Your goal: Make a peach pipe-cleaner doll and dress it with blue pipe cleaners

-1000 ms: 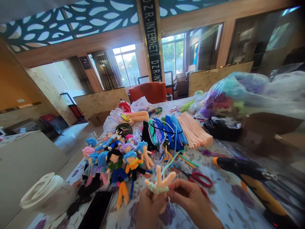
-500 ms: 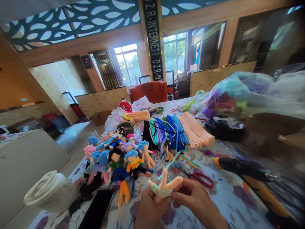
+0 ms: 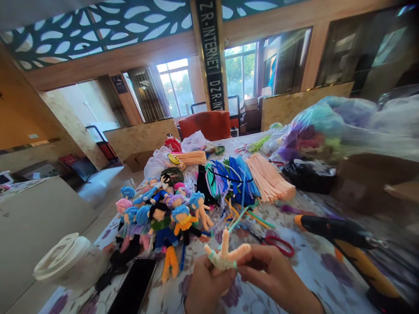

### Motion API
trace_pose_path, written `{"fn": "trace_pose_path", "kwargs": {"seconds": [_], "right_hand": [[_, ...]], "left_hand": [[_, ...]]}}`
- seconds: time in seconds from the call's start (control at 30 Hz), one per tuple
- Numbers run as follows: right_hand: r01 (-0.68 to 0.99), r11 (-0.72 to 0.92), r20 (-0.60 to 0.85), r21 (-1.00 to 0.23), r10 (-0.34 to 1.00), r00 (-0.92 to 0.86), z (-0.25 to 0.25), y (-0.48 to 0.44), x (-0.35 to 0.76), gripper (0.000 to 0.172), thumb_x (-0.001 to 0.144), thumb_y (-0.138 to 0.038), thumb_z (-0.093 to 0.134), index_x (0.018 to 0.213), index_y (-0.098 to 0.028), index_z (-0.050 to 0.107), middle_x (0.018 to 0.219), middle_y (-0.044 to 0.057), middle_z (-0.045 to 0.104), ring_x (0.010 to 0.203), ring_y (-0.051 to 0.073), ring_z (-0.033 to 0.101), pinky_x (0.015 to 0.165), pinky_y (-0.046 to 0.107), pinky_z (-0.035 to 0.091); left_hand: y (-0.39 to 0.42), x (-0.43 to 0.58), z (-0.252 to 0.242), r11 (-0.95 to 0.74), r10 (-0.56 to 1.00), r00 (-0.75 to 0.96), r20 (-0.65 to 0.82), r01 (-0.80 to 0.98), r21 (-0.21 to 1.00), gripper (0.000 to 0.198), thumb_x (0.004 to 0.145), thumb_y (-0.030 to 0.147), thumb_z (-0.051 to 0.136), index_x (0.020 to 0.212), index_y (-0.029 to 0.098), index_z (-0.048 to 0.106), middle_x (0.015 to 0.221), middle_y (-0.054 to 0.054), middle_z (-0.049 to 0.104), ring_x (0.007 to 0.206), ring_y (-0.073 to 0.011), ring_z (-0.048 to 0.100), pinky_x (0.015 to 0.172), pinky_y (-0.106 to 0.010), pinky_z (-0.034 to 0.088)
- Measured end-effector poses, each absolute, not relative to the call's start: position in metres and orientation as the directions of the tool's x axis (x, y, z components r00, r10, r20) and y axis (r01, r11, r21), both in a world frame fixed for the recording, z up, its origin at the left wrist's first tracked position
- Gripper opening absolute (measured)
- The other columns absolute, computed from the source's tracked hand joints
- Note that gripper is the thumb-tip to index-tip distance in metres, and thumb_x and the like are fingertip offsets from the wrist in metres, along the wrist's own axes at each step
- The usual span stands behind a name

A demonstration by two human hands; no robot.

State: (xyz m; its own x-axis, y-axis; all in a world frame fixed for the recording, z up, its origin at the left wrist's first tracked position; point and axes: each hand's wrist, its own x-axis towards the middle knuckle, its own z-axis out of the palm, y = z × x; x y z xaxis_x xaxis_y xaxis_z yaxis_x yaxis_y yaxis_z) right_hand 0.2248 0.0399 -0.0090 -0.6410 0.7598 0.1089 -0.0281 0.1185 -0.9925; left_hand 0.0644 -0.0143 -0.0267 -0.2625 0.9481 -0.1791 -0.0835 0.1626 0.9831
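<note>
My left hand (image 3: 209, 283) grips a small peach doll body (image 3: 225, 250) made of fuzzy pipe cleaner, its limbs pointing up and to the right. Pale green pipe cleaner (image 3: 218, 261) wraps round its middle, and a loose green strand (image 3: 238, 218) rises behind it. On the right side, my right hand (image 3: 270, 274) is closed, thumb and fingers pinching at the doll's green wrap; the exact spot between the fingertips is partly hidden. Just beyond the hands lie red-handled scissors (image 3: 279, 245). To the left is a pile of finished-looking pipe cleaner dolls (image 3: 163, 213) with blue, pink and black hair.
Bundles of blue pipe cleaners (image 3: 234, 179) and peach pipe cleaners (image 3: 270, 179) lie behind the hands. A black-and-orange glue gun (image 3: 347, 253) is at right. A phone (image 3: 134, 283) and a white lidded container (image 3: 70, 261) stand at left. Plastic bags (image 3: 327, 126) fill the back right.
The right hand has shifted slightly right and down along the doll. The left hand keeps its grip, and the doll stays nearly in place.
</note>
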Motion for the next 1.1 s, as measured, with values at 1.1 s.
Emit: {"fn": "trace_pose_path", "kwargs": {"seconds": [1.1], "right_hand": [[0.175, 0.797, 0.619, -0.578, 0.568, -0.543, -0.021, 0.033, 0.222, 0.018, 0.092, -0.017, 0.052, 0.084, -0.02, 0.068, 0.076, 0.002, 0.068, 0.066, 0.014, 0.065, 0.061, 0.022, 0.048]], "left_hand": [[-0.012, 0.07, -0.018, 0.163, 0.941, -0.208, -0.268, -0.415, 0.895, 0.033, 0.045, 0.032, 0.086, 0.059, 0.012, 0.064, 0.049, 0.0, 0.056, 0.046, -0.0087, 0.046, 0.048, -0.023, 0.034]]}}
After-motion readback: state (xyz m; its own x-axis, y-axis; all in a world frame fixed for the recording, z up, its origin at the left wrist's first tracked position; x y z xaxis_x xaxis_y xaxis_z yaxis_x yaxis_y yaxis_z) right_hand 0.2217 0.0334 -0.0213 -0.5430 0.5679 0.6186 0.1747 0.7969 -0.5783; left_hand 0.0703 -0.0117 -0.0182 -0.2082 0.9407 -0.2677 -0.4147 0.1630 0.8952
